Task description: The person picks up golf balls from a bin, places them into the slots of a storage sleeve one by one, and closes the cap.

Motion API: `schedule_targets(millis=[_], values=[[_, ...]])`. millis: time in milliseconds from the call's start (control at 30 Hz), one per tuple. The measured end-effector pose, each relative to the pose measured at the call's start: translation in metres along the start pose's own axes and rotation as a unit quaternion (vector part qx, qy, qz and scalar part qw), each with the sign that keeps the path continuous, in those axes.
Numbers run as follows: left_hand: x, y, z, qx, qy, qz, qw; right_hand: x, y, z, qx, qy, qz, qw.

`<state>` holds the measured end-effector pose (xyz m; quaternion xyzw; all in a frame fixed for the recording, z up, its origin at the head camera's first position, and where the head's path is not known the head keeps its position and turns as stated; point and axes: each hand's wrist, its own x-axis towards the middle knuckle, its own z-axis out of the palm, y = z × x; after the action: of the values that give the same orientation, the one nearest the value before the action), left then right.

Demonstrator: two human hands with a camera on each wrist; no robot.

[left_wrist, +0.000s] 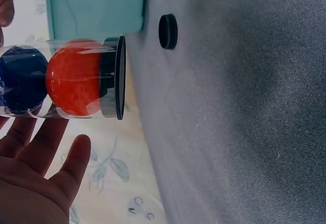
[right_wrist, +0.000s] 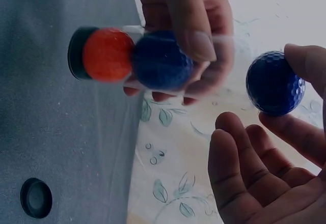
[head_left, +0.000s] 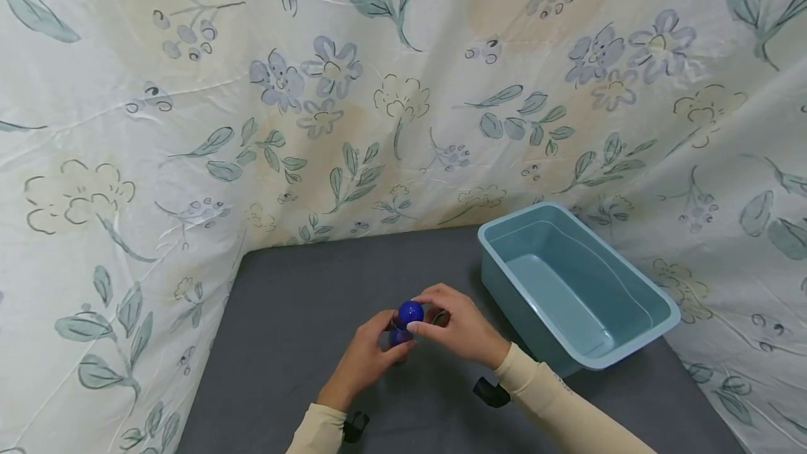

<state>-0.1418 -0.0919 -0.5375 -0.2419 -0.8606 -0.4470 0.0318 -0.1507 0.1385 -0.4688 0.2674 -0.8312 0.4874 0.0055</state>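
Observation:
My left hand (head_left: 366, 356) grips a clear plastic tube (left_wrist: 57, 111), its fingers and thumb wrapped around the wall. Inside sit an orange-red golf ball (left_wrist: 75, 79) against the black end cap (left_wrist: 120, 79) and a dark blue golf ball (right_wrist: 162, 61) just above it. Thumb and index finger of my right hand (head_left: 463, 326) pinch a second blue golf ball (right_wrist: 275, 83) close to the tube's upper end; its other fingers are spread in the right wrist view. A loose black cap (right_wrist: 36, 197) lies on the table below the tube.
A blue-green plastic bin (head_left: 576, 286) stands at the right of the dark grey tabletop (head_left: 296, 300), near my right forearm. Floral cloth (head_left: 378, 90) hangs behind the table and along both sides. Each wrist carries a black band (head_left: 356, 427).

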Motion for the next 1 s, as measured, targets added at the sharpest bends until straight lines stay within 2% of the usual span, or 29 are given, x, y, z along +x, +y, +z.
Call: schedule_targets(millis=[167, 267, 467, 700, 1000], values=[[0.000, -0.001, 0.002, 0.011, 0.002, 0.019, 0.9998, -0.001, 0.000, 0.006, -0.021, -0.023, -0.004, 1.000], [0.000, -0.001, 0.003, 0.012, 0.000, 0.020, 0.9997, -0.002, 0.001, 0.006, -0.026, -0.024, 0.008, 0.999], [0.000, -0.002, 0.004, 0.010, -0.005, -0.014, 0.9998, 0.000, 0.012, -0.001, -0.043, 0.010, 0.064, 0.997], [-0.001, -0.006, 0.005, 0.008, -0.003, -0.025, 0.9996, 0.001, 0.039, -0.004, -0.060, 0.044, 0.142, 0.987], [-0.007, -0.024, 0.014, 0.019, -0.019, -0.072, 0.9970, -0.003, 0.086, 0.011, -0.109, 0.057, 0.191, 0.974]])
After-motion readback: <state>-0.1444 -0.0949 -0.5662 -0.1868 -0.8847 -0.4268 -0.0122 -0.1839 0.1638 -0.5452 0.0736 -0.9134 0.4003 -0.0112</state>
